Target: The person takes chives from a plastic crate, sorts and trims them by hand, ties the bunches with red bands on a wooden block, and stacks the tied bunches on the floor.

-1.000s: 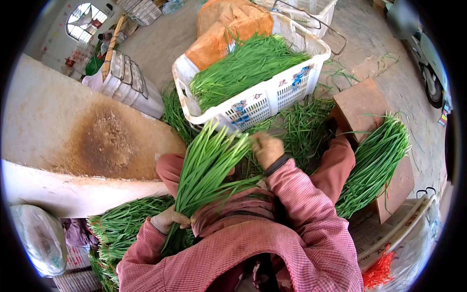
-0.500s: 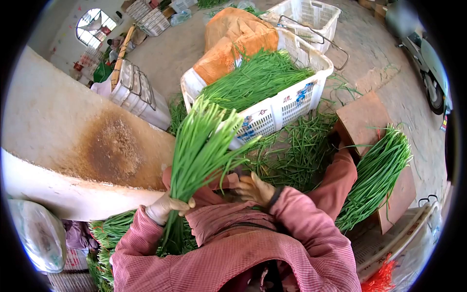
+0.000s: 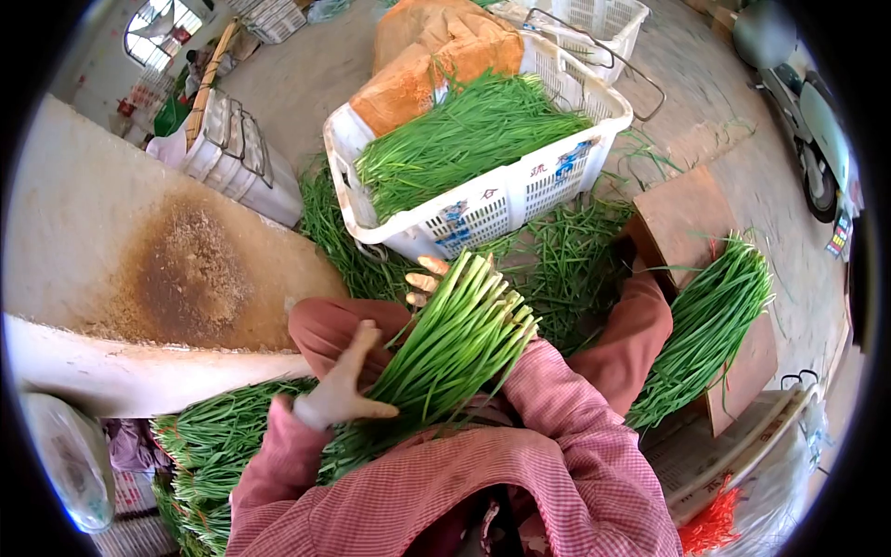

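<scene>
Cradling green bunch (image 3: pixel 459 334) on near side of crate (image 3: pixel 510 206) — right hand (image 3: pixel 424 280) holding from behind, palm hidden; left hand (image 3: pixel 345 390) spread open, leaf contact unclear. No tie visible there; red-tied pile (image 3: pixel 227 427) looks done — crate's loose greens (image 3: pixel 473 144) remain.

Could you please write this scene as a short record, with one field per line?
Left hand: open, fingers spread, beside the leaves
Left hand point
Right hand: mostly hidden behind the bunch, fingers showing past its edge
Green bunch: pale cut ends pointing away from the person
White crate: ahead, holding loose greens and orange cloth
Person's right: another bunch on a brown board
</scene>
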A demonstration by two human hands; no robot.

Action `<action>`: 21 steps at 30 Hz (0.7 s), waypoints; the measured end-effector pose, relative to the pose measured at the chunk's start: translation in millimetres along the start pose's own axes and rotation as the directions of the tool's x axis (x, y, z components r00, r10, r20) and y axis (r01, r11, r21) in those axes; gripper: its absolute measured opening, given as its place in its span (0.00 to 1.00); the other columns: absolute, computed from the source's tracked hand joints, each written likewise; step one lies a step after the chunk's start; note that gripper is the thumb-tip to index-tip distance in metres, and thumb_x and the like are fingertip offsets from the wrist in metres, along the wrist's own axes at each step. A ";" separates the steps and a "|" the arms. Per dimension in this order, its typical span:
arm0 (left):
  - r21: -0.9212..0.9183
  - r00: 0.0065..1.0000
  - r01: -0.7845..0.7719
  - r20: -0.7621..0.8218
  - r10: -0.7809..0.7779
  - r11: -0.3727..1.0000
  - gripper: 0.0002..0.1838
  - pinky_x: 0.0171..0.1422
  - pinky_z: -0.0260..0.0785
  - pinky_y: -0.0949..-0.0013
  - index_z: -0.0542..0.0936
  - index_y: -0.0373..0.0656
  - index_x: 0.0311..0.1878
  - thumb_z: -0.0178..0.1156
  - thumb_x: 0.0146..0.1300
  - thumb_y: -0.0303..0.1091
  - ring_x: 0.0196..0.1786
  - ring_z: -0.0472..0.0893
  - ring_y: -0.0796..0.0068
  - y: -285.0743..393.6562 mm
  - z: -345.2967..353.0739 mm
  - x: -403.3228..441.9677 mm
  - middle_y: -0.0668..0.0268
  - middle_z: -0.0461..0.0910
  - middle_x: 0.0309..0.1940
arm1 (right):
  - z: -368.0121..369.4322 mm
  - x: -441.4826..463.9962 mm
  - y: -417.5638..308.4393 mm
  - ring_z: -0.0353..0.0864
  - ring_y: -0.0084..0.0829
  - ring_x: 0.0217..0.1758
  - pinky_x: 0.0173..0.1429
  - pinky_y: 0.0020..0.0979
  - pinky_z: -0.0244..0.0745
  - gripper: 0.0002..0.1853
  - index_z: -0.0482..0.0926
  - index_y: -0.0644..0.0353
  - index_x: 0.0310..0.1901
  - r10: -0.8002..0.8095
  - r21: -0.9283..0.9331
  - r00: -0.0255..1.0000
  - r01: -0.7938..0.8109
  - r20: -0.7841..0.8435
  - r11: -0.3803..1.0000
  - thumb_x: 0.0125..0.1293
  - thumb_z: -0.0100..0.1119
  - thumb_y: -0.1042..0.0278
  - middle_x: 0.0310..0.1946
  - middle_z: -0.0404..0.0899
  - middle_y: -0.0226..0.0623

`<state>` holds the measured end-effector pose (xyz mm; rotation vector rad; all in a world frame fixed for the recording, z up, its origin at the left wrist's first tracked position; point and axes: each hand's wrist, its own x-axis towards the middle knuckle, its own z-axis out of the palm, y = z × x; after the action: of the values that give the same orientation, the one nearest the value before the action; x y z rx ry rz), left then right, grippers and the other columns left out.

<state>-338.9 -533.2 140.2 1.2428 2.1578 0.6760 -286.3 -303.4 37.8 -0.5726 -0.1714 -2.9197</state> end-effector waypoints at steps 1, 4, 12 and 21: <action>-0.284 0.969 0.106 0.246 -0.035 0.953 0.51 0.64 0.49 0.67 0.51 0.35 0.62 0.71 0.36 0.38 0.61 0.58 0.66 -6.1 7.4 21.0 0.56 0.58 0.59 | 0.0 5.5 1.1 0.62 0.46 0.58 0.59 0.49 0.60 0.43 0.50 0.58 0.62 0.036 -0.007 0.999 -0.036 0.002 0.999 0.55 0.32 0.30 0.59 0.58 0.47; -0.689 0.832 0.403 0.550 0.073 0.603 0.48 0.61 0.52 0.68 0.55 0.39 0.61 0.71 0.36 0.35 0.57 0.61 0.71 -40.3 66.3 38.4 0.64 0.64 0.54 | 12.1 2.1 -6.5 0.65 0.40 0.56 0.56 0.39 0.65 0.43 0.51 0.60 0.62 0.107 -0.333 0.970 -0.177 -0.218 0.926 0.56 0.32 0.30 0.56 0.62 0.48; -0.881 0.917 0.390 0.346 -0.196 0.268 0.24 0.47 0.65 0.73 0.70 0.36 0.48 0.63 0.44 0.25 0.42 0.73 0.75 -11.3 80.6 7.0 0.65 0.75 0.41 | 91.8 -85.2 -14.7 0.59 0.52 0.58 0.49 0.50 0.68 0.58 0.34 0.64 0.63 -0.188 -0.565 0.562 -0.634 -0.805 0.528 0.44 0.42 0.23 0.60 0.51 0.54; -0.937 0.918 0.251 0.151 -0.367 0.242 0.23 0.46 0.67 0.72 0.71 0.35 0.46 0.63 0.43 0.20 0.39 0.74 0.74 -3.9 88.7 2.0 0.64 0.76 0.39 | 52.6 -108.5 -8.8 0.65 0.22 0.08 0.10 0.20 0.60 0.13 0.73 0.67 0.35 -0.290 -0.568 0.528 -0.501 -0.798 0.653 0.64 0.37 0.69 0.14 0.73 0.37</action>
<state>-281.9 -520.0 73.4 0.0777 1.4284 1.5383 -169.6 -272.6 43.9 0.8539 1.2255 -2.5857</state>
